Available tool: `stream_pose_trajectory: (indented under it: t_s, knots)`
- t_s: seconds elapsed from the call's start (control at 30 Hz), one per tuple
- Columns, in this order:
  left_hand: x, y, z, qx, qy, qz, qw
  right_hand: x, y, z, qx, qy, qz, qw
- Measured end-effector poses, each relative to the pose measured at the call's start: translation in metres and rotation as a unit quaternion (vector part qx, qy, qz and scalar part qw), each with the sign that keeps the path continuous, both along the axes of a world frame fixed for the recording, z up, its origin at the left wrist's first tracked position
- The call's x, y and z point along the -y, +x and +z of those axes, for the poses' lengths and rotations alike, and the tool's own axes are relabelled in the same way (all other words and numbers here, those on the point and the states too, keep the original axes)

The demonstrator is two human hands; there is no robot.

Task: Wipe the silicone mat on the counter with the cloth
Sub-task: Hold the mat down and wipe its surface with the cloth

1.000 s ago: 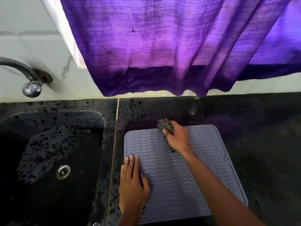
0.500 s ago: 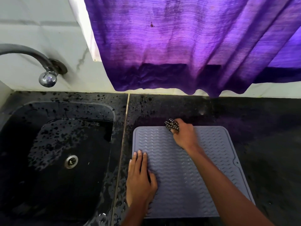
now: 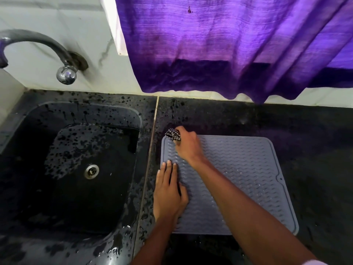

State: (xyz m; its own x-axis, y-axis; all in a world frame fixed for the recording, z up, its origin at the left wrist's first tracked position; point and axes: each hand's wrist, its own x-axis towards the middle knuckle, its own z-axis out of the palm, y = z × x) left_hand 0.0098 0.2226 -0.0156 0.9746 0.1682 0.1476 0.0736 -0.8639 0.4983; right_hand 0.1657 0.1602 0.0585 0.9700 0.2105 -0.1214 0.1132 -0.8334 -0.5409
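The right hand (image 3: 188, 145), closed on the checked cloth (image 3: 172, 134), rubs the far left corner of the silicone mat (image 3: 246, 173) on the counter (image 3: 305, 134), while the left hand (image 3: 168, 192) lies flat, pressing its near left edge; most seems still unwiped.

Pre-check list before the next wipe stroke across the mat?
1. Cloth gripped in right hand: ok.
2. Cloth touching silicone mat: ok, at its far-left corner.
3. Left hand flat on the mat's left edge, pinning it: ok.
4. Stroke path on the mat free of objects: ok.
5. Mat lying flat on counter: ok where visible; near edge partly hidden by the arms.
6. Cloth clean or damp: cannot tell.
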Motion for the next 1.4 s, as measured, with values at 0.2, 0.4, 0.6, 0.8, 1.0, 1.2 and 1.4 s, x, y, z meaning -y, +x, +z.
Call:
stream_pose_trajectory:
  t_s: [0.2, 0.4, 0.6, 0.8, 1.0, 1.2, 1.4]
  knots:
    - [0.000, -0.004, 0.004, -0.016, 0.000, 0.002, 1.000, 0.027, 0.007, 0.011, -0.077, 0.090, -0.016, 0.993]
    - [0.000, -0.005, 0.010, -0.020, -0.019, -0.003, 1.000, 0.109, -0.014, 0.017, -0.032, 0.087, -0.115, 0.989]
    - [-0.004, -0.004, 0.007, -0.018, -0.031, -0.012, 0.999, 0.188, -0.038, 0.023, -0.021, 0.036, -0.195, 0.980]
    - [-0.009, -0.007, 0.003, -0.024, -0.004, -0.049, 0.999, 0.225, -0.051, 0.031, -0.024, -0.001, -0.226, 0.974]
    - [-0.005, -0.007, 0.006, -0.026, 0.010, -0.036, 0.999, 0.244, -0.037, 0.028, -0.022, 0.005, -0.209, 0.978]
    - [-0.005, -0.005, 0.004, -0.018, 0.028, -0.037, 0.999, 0.261, -0.018, 0.014, -0.033, -0.030, -0.201, 0.979]
    - [-0.005, -0.002, 0.002, 0.000, 0.032, -0.044, 0.998, 0.241, -0.017, 0.006, 0.037, -0.023, -0.164, 0.985]
